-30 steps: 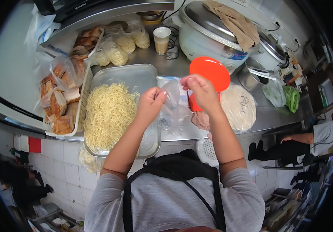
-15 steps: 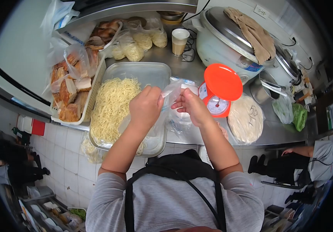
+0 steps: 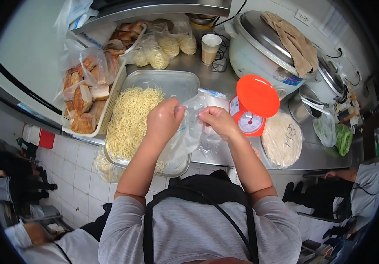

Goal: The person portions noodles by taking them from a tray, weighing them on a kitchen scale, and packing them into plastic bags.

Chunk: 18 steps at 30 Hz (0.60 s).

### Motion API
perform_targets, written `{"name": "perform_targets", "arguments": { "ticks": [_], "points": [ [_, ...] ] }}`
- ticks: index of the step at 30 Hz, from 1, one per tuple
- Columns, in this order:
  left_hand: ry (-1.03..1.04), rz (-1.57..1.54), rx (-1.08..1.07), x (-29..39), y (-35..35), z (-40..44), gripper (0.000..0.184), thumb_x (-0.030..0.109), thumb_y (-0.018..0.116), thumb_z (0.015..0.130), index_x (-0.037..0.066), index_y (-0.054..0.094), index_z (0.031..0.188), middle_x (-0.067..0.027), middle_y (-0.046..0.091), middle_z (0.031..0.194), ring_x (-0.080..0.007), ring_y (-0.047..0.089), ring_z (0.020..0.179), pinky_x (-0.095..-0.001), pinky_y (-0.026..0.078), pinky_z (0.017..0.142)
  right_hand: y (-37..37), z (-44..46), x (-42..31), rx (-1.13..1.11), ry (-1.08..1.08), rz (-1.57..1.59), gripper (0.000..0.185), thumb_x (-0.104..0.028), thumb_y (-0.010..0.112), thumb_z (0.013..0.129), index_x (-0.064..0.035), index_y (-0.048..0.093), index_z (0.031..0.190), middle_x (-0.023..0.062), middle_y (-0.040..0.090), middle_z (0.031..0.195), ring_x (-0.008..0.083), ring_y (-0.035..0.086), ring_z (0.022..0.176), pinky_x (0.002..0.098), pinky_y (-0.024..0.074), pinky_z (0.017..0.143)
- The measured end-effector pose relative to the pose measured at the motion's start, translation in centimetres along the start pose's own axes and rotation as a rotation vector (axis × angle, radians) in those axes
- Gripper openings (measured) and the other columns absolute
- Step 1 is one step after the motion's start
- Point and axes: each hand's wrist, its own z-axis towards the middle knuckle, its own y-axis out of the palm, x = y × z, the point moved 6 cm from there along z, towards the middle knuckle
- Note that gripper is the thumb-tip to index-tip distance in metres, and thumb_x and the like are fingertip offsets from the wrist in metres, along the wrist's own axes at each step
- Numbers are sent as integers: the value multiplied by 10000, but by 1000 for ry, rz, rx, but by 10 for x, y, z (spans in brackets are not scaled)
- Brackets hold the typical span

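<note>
1. Along the steel counter [image 3: 218, 82], we see the big lidded cooker [image 3: 253, 64] at the back, probably because its bulk would crowd the front edge; a brown cloth [image 3: 293, 44] drapes over its lid.
2. We have the metal tray [image 3: 184, 83] at the front, left of centre, probably for easy reach; its raised rim seems to keep the loose noodles [image 3: 132, 116] together.
3. Left of it stands the basket [image 3: 118, 90] of cut meat, its walls apparently stopping the pieces from sliding.
4. The red scale [image 3: 250, 122] stands right of our hands, its dial facing us, presumably for reading.
5. We hold the clear plastic bag [image 3: 193, 124] between both hands, above the tray's right side, likely spread by the pull.
6. Our left hand [image 3: 165, 119] is curled closed, gripping the bag; our right hand [image 3: 220, 121] pinches its other edge between thumb and fingers.
</note>
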Motion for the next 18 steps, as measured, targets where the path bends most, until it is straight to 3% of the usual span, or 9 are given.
{"name": "perform_targets", "arguments": {
  "ticks": [3, 6, 8, 10, 12, 14, 17, 18],
  "points": [
    [-102, -25, -73, -8, 1, -1, 157, 153, 631, 656, 47, 522, 695, -120, 536, 622, -286, 531, 555, -355, 422, 489, 5, -2, 3, -33, 69, 114, 118, -157, 523, 801, -40, 537, 798, 1, 540, 723, 62, 466, 653, 200, 386, 627],
    [-188, -112, -43, -22, -1, -3, 177, 176, 642, 646, 54, 541, 724, -114, 522, 614, -280, 522, 547, -351, 419, 494, 10, -2, 2, 5, -27, 116, 107, -108, 524, 783, -32, 514, 859, 12, 539, 745, 59, 462, 658, 186, 378, 614],
    [101, 138, 387, -1, -29, -3, 209, 193, 646, 642, 52, 550, 763, -106, 513, 620, -269, 521, 562, -345, 420, 510, 12, 0, 6, 23, -41, 191, 81, -70, 528, 763, -45, 490, 831, 2, 519, 729, 50, 444, 641, 177, 364, 590],
    [234, 137, 448, 11, -34, -13, 241, 205, 646, 641, 49, 553, 799, -99, 504, 626, -264, 520, 581, -339, 422, 528, 14, 0, 11, 45, -81, 215, 85, -40, 533, 746, -57, 463, 792, -9, 496, 707, 44, 432, 622, 171, 353, 559],
    [197, -134, 147, 18, -19, -36, 268, 211, 643, 641, 45, 550, 830, -93, 496, 632, -265, 520, 603, -334, 425, 547, 15, -2, 14, 76, -144, 188, 117, -19, 540, 731, -66, 433, 742, -19, 472, 679, 41, 427, 600, 169, 346, 519],
    [-98, -119, -159, 23, 1, -50, 277, 225, 633, 664, 25, 538, 831, -105, 512, 650, -247, 529, 618, -319, 422, 561, 30, -7, 15, 61, -202, 242, 216, -21, 552, 735, -95, 367, 654, -40, 419, 613, 29, 379, 561, 166, 328, 492],
    [-368, -408, -160, -24, 35, -64, 198, 193, 605, 729, 21, 518, 777, -59, 527, 671, -133, 501, 566, -268, 417, 532, 47, -8, 40, 24, -242, 99, 311, -22, 559, 749, -111, 311, 583, -56, 364, 561, 24, 347, 542, 175, 318, 473],
    [-367, -534, -178, -31, 41, -67, 182, 184, 590, 745, 21, 514, 777, -52, 533, 684, -119, 502, 583, -264, 418, 541, 51, -11, 41, -11, -240, 90, 320, -20, 560, 750, -113, 305, 580, -57, 366, 566, 26, 345, 542, 177, 317, 475]
  ]
}}
